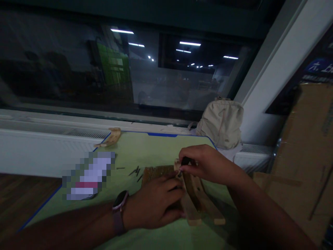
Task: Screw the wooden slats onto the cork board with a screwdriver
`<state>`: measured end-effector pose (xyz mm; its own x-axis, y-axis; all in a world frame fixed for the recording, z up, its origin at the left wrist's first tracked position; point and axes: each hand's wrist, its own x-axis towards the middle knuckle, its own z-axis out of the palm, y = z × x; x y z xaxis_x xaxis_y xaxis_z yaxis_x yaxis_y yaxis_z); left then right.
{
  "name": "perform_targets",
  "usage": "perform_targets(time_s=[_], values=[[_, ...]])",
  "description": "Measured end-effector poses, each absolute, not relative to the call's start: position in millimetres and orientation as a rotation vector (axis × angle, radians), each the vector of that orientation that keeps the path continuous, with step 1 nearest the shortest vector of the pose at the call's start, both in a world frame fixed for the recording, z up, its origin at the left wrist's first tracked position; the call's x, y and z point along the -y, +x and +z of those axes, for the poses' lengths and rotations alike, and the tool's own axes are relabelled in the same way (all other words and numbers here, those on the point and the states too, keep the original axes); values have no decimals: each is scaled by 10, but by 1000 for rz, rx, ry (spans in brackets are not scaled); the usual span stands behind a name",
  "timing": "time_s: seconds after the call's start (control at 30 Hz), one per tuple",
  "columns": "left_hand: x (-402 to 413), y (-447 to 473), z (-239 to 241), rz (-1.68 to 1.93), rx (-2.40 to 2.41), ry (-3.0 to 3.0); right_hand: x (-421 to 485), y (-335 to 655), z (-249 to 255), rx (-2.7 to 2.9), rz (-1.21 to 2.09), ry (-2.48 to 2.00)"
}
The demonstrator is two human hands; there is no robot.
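Observation:
Two pale wooden pieces [191, 212] with splayed ends lie side by side on the table, with a dark gap between them. My left hand [156, 199] has its fingers over the left wooden piece and its thumb low on the near side. My right hand [203, 163] pinches a short black-handled tool [185, 160] above that same piece, tilted downward close to my left fingertips. The tool's tip is too dark to make out. A brown block [156, 171] sits under or behind the wood, partly covered by my left hand. Several thin dark screw-like pieces [135, 171] lie to the left.
The green tabletop [145, 146] has a blue edge. A curved wooden piece [113, 137] lies at its far left corner, with a blurred-out pale item [91, 175] nearer. A beige backpack [221, 123] stands at the back right. Large cardboard [293, 166] stands at right; a radiator [52, 149] at left.

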<state>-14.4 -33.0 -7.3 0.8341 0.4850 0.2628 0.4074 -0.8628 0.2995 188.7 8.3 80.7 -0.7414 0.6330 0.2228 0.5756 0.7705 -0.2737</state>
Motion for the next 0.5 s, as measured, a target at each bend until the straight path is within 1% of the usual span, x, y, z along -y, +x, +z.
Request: perform_targets(time_s=[0.1, 0.23, 0.3, 0.4, 0.5], values=[[327, -141, -75, 482, -680, 2782, -91, 1875, 777, 2657, 123, -1046], [317, -135, -91, 525, -674, 2780, -82, 1846, 797, 2687, -234, -1232], [316, -133, -93, 543, -671, 2778, -82, 1826, 806, 2695, -309, -1292], [319, -134, -88, 543, -668, 2788, -72, 1829, 804, 2666, -248, -1316], [324, -137, -84, 525, -684, 2791, -56, 1878, 799, 2665, 4, -1140]])
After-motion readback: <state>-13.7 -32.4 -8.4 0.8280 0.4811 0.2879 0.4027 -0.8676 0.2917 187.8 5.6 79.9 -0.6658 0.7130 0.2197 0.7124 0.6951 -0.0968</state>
